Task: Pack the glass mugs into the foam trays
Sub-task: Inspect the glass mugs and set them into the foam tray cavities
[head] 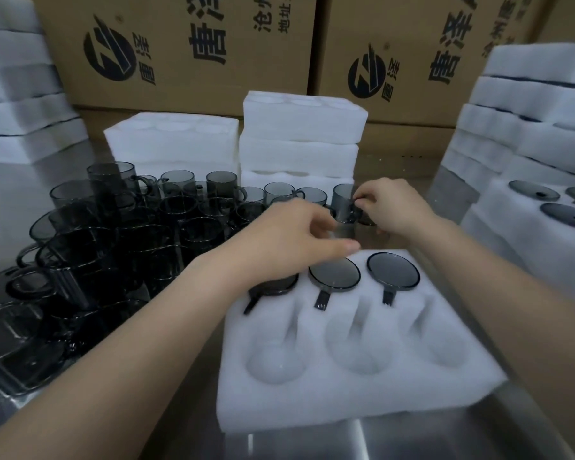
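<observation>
The right hand [392,207] pinches a grey mug [344,202] on the counter [445,436] just beyond the foam tray [346,400]; the left hand [289,237], fingers loosely curled and holding nothing, hangs above three packed mugs [393,270]; loose mugs [130,227] crowd the left; foam stacks [301,127] stand behind.

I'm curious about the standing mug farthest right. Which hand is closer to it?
Right. The right hand grips the mug; the left hand hovers beside it, over the tray.
</observation>
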Tool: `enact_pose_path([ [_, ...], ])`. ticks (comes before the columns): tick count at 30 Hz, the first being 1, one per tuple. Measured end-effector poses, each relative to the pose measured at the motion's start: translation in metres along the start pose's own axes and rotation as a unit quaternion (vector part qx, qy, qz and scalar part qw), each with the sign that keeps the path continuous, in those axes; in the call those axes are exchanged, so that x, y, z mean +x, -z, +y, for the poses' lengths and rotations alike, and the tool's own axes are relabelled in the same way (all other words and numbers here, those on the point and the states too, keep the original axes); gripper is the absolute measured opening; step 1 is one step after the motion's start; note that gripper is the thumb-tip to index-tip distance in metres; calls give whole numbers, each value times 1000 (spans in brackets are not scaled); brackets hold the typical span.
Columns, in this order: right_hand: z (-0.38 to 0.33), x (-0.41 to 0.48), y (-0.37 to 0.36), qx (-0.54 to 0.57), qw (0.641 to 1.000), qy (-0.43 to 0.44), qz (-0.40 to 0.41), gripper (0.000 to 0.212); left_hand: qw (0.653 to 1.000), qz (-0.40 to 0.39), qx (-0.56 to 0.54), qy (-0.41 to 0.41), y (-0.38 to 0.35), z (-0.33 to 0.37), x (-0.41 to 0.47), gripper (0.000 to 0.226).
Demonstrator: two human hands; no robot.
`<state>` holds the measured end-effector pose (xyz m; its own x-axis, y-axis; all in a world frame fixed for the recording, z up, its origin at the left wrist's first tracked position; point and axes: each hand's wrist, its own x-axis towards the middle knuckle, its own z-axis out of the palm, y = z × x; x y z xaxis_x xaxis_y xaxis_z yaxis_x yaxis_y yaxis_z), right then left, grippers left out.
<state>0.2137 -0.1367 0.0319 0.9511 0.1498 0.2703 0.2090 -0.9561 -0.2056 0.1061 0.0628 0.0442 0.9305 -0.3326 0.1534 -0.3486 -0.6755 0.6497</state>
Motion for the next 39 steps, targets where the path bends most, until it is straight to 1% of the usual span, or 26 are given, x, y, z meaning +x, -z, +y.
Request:
enact_pose_path([
  [2,-2,-11,10,-5,999,6,38,21,997,63,-52,2,2,-5,4,31],
  [3,-4,-17,15,10,998,9,58,20,992,92,-86,6,4,-9,5,27],
  [4,-8,-22,20,47,996,13,73,19,985,121,-120,13,6,-12,7,27],
  [5,-13,-28,25,112,990,12,83,16,978,145,-150,21,8,-16,8,31],
  [7,-27,-38,32,280,958,10,63,11,963,164,-211,41,10,-21,10,47],
  [9,-43,-46,34,398,916,36,15,16,950,153,-268,54,11,-22,9,60],
  [10,-50,-49,33,434,899,58,-5,18,946,142,-288,50,11,-21,9,59],
  [12,-57,-52,29,485,869,91,-31,18,939,131,-317,22,10,-20,8,44],
  [13,-58,-52,26,512,852,99,-41,16,936,137,-324,14,9,-20,7,38],
  [14,-56,-51,25,541,833,99,-54,18,933,148,-328,11,7,-20,7,36],
  [16,-49,-49,22,594,796,84,-85,40,930,157,-333,-3,3,-22,8,33],
  [18,-43,-47,19,621,774,69,-108,60,927,153,-341,-20,0,-23,7,33],
  [19,-42,-47,16,624,770,69,-114,63,927,153,-342,-25,-2,-22,7,36],
  [24,-45,-50,11,603,788,75,-101,51,932,169,-319,-39,-4,-24,9,45],
  [26,-49,-53,12,581,806,66,-89,51,934,160,-315,-46,-5,-24,8,48],
  [30,-61,-58,9,501,863,50,-40,53,943,147,-293,-46,-5,-23,8,57],
  [32,-65,-58,8,493,870,29,-10,50,952,147,-265,-45,-5,-21,8,59],
  [34,-66,-58,8,509,861,4,11,44,956,148,-250,-46,-5,-20,8,58],
  [35,-66,-57,8,525,851,-9,18,40,956,147,-252,-43,-6,-19,8,58],
  [37,-64,-55,7,567,823,-30,14,35,952,142,-269,-37,-6,-19,8,59],
  [39,-61,-55,9,614,789,-40,-14,32,945,136,-294,-36,-6,-20,7,58],
])
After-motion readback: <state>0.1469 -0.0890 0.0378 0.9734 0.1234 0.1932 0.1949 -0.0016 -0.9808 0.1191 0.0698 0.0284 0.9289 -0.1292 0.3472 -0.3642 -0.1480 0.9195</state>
